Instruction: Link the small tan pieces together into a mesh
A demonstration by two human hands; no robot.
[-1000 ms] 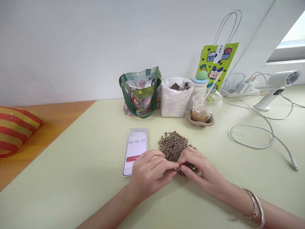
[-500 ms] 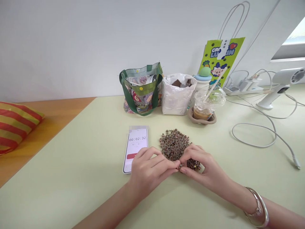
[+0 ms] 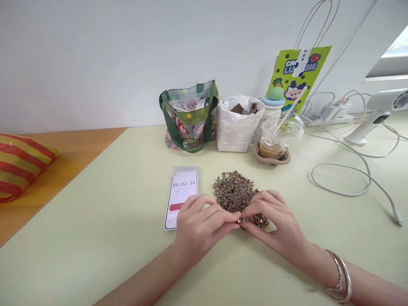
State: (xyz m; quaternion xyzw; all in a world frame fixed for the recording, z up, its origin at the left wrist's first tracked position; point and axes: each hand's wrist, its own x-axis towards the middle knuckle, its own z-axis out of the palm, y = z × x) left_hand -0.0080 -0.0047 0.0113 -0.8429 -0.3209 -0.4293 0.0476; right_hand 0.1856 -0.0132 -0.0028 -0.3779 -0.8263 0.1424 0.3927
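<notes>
A heap of small brownish metal rings point(image 3: 234, 193) lies on the pale green table point(image 3: 121, 238). My left hand point(image 3: 199, 227) and my right hand point(image 3: 272, 223) meet at the heap's near edge, fingertips pinched together on one small ring piece point(image 3: 242, 220). Both hands have their fingers curled. The right wrist wears silver bangles point(image 3: 339, 276). A phone point(image 3: 181, 196) showing a timer lies flat just left of the heap, partly under my left fingers.
Along the wall stand a green-handled cartoon tote point(image 3: 189, 117), a white plastic bag point(image 3: 239, 123), an iced drink cup point(image 3: 277, 140) and a green paper bag point(image 3: 298, 72). White cables point(image 3: 347, 178) and a white hair dryer point(image 3: 376, 112) lie right. A striped cushion point(image 3: 19, 163) sits far left.
The timer has gone from 00:02:31 to 00:02:32. My fingers have shifted slightly while pinching a ring at the heap's near edge; the view has tilted a little.
</notes>
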